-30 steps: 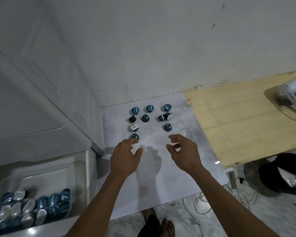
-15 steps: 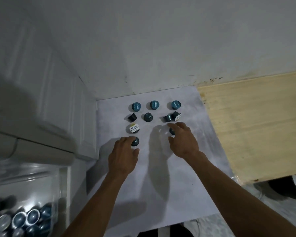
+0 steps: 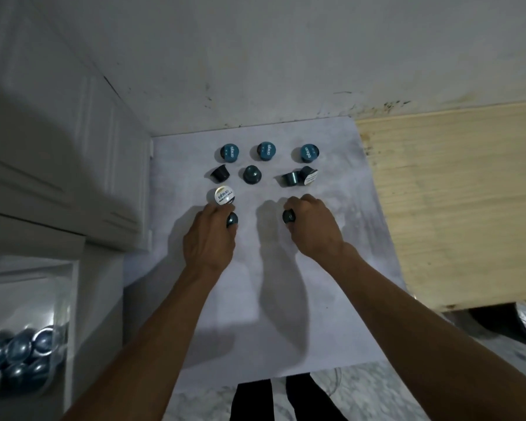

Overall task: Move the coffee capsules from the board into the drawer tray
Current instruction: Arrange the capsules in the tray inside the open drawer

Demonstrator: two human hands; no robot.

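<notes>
Several teal coffee capsules lie in rows on the pale marbled board point(image 3: 255, 299). My left hand point(image 3: 210, 238) is closed around a dark teal capsule point(image 3: 232, 220) at the near left of the group. My right hand point(image 3: 313, 229) grips another dark capsule point(image 3: 289, 216) at the near right. Just beyond my left hand stands a white-lidded capsule point(image 3: 224, 195). Three blue-lidded capsules point(image 3: 266, 151) line the far row, with tipped dark ones point(image 3: 292, 178) in between. The drawer tray point(image 3: 28, 299) at lower left holds several capsules point(image 3: 16, 357).
A white cabinet point(image 3: 58, 165) rises left of the board, above the open drawer. A light wooden tabletop point(image 3: 456, 202) adjoins the board on the right. A grimy white wall point(image 3: 286, 56) stands behind. My feet and a tiled floor show below the board's near edge.
Both hands reached forward and closed on the two nearest capsules. The camera view swung left and down, closer to the board.
</notes>
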